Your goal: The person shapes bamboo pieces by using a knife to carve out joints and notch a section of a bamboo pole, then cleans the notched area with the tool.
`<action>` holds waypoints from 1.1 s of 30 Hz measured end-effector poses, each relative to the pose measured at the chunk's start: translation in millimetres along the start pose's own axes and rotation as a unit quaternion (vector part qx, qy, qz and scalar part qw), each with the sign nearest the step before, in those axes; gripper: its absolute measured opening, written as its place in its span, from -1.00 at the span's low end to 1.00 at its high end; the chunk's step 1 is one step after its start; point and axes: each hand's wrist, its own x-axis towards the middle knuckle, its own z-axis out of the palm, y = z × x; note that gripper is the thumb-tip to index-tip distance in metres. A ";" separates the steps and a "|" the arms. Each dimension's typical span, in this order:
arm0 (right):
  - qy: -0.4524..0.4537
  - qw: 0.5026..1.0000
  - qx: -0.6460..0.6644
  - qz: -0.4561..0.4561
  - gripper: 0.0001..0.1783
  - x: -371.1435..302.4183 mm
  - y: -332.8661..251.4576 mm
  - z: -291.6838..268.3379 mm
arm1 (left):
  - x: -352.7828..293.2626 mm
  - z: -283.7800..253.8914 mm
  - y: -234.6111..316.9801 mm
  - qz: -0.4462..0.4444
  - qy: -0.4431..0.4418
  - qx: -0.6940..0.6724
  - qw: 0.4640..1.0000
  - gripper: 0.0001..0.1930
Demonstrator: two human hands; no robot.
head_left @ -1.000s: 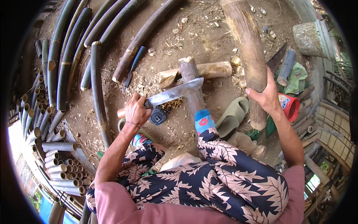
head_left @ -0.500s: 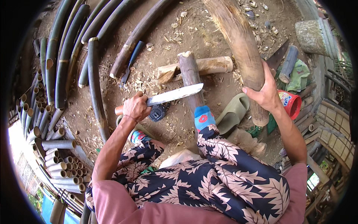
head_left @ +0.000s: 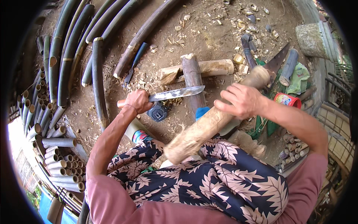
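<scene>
My left hand (head_left: pixel 137 100) is wrapped round the wooden handle of a machete (head_left: pixel 178 93), its long blade pointing right. The blade passes above a dark log (head_left: pixel 192 71) that lies lengthwise on a pale split piece of wood (head_left: pixel 220 68). In my right hand (head_left: pixel 240 100) is a thick, light brown log (head_left: pixel 199 132), gripped from above and slanting down toward my lap. Its ends look blurred. Behind it, my blue-socked foot (head_left: pixel 201 111) is mostly hidden, close to the near end of the dark log.
Long dark bamboo poles (head_left: pixel 100 82) and a blue-handled tool (head_left: pixel 135 63) lie at the left. A dark compact device (head_left: pixel 158 112) sits below the blade. To the right are a saw blade (head_left: pixel 279 59), a red container (head_left: pixel 292 100) and a bucket (head_left: pixel 313 40). Wood chips litter the ground.
The thick log has swung round from standing out ahead at the right to slanting across toward my lap. My right hand has shifted left and turned over it. The machete stays nearly in place.
</scene>
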 end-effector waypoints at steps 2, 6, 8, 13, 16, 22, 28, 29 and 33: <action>-0.052 0.998 -0.035 0.032 -0.31 4.4 24.4 11.9 | 2.0 1.9 -3.4 0.001 0.011 -0.006 1.000 -0.76; -0.093 0.990 -0.056 0.088 -0.21 8.1 25.3 11.2 | 3.6 5.0 -5.5 -0.005 0.001 0.007 1.000 -0.77; -0.021 1.000 0.001 0.001 -0.32 8.3 2.1 11.0 | 1.3 12.2 -6.6 0.005 0.022 -0.002 1.000 -0.77; -0.119 0.981 -0.071 0.136 -0.43 -3.4 29.0 18.9 | 4.0 11.1 -4.4 0.007 0.028 0.007 1.000 -0.78; -0.091 0.989 -0.006 0.116 -0.38 1.6 10.9 3.4 | 3.8 15.1 -9.0 0.006 0.045 -0.002 0.999 -0.78; -0.001 0.999 0.006 0.046 -0.46 -21.4 28.1 13.2 | 11.8 14.8 -5.3 0.039 0.057 -0.002 0.998 -0.78; -0.051 0.993 0.069 0.076 -0.41 1.0 -8.8 -19.1 | 10.5 18.2 -17.4 0.041 0.089 0.007 0.995 -0.78; 0.009 0.994 0.109 0.011 -0.49 -2.1 -19.4 -11.2 | 8.8 20.1 -15.9 0.055 0.094 0.008 0.994 -0.77; -0.181 0.964 -0.085 0.178 -0.55 -18.3 40.8 -2.8 | 17.2 8.2 -5.8 -0.012 -0.001 0.023 1.000 -0.79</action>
